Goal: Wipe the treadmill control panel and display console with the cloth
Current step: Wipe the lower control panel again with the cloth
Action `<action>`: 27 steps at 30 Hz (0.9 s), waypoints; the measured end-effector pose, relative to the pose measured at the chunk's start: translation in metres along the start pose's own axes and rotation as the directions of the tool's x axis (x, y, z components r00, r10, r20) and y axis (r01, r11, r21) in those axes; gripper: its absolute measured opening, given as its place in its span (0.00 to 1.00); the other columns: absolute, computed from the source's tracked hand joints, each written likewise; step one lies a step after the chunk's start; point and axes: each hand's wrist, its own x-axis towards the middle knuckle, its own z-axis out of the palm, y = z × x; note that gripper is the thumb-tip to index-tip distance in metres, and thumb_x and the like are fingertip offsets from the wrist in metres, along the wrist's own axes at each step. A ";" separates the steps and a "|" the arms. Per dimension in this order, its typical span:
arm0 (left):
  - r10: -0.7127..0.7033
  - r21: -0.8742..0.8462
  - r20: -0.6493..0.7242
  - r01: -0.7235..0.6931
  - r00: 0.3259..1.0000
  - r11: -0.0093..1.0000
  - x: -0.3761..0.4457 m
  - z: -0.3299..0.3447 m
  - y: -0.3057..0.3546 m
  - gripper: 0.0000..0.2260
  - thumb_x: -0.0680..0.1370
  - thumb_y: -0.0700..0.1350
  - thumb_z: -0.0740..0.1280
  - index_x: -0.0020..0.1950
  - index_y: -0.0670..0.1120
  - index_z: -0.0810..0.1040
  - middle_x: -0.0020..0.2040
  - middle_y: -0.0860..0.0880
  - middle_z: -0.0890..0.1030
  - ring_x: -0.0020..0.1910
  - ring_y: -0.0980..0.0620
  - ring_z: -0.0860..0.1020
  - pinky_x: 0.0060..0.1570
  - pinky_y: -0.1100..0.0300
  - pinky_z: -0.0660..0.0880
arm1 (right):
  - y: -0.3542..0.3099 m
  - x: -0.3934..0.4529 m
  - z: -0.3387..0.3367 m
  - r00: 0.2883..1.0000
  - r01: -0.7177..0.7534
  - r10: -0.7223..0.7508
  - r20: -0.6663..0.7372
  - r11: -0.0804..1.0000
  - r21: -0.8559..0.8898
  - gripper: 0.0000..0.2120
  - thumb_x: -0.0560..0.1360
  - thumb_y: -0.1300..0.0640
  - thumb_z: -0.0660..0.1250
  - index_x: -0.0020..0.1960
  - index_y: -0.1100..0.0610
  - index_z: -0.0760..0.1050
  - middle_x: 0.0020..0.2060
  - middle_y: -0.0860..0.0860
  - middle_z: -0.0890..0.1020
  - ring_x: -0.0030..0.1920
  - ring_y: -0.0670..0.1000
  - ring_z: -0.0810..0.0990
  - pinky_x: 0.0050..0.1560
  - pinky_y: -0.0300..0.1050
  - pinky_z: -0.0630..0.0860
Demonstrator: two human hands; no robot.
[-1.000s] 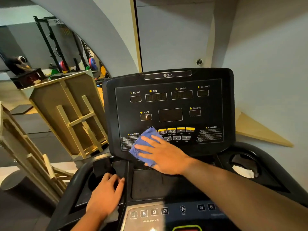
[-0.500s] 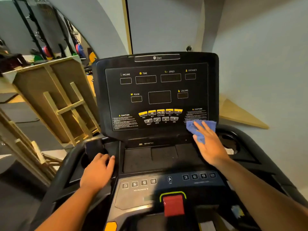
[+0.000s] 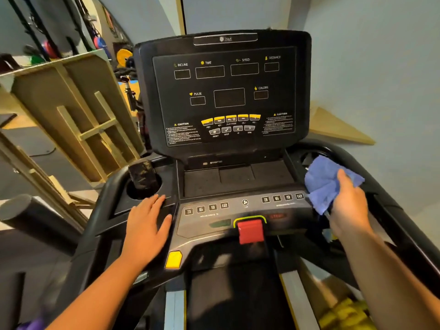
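The cloth sits at the right of the frame, bunched in the right hand, whose fingers are clamped on it just beside the right-hand number keys of the panel. It looks soft, light and limp, so it should be gripped in a wad, with a flat fold left free to press on the console. The left hand rests flat, fingers apart, on the lower-left deck beside the cupholder.
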 end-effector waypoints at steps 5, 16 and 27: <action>0.020 -0.029 -0.036 -0.021 0.999 0.999 -0.034 0.004 -0.001 0.27 0.78 0.53 0.63 0.77 0.48 0.72 0.79 0.44 0.66 0.80 0.41 0.62 0.78 0.38 0.60 | -0.004 -0.035 -0.012 0.982 0.180 -0.188 -0.022 0.960 -0.215 0.18 0.83 0.43 0.56 0.51 0.57 0.75 0.40 0.53 0.78 0.49 0.55 0.77 0.64 0.55 0.70; -0.270 -0.202 0.562 0.446 0.782 0.872 -0.042 -0.010 0.015 0.17 0.87 0.52 0.55 0.59 0.51 0.83 0.62 0.46 0.83 0.60 0.48 0.80 0.65 0.50 0.74 | 0.097 -0.045 0.052 0.769 0.576 -0.407 0.492 0.109 -0.810 0.30 0.83 0.43 0.54 0.81 0.53 0.56 0.80 0.55 0.58 0.80 0.61 0.52 0.79 0.60 0.51; -0.242 -0.248 0.816 0.696 0.526 0.674 -0.039 -0.017 0.009 0.24 0.87 0.56 0.50 0.56 0.42 0.80 0.39 0.41 0.87 0.36 0.49 0.86 0.39 0.59 0.83 | 0.111 -0.092 0.081 0.187 0.968 -0.251 0.950 -0.117 -0.222 0.27 0.82 0.42 0.58 0.79 0.48 0.62 0.78 0.47 0.62 0.79 0.53 0.55 0.78 0.54 0.55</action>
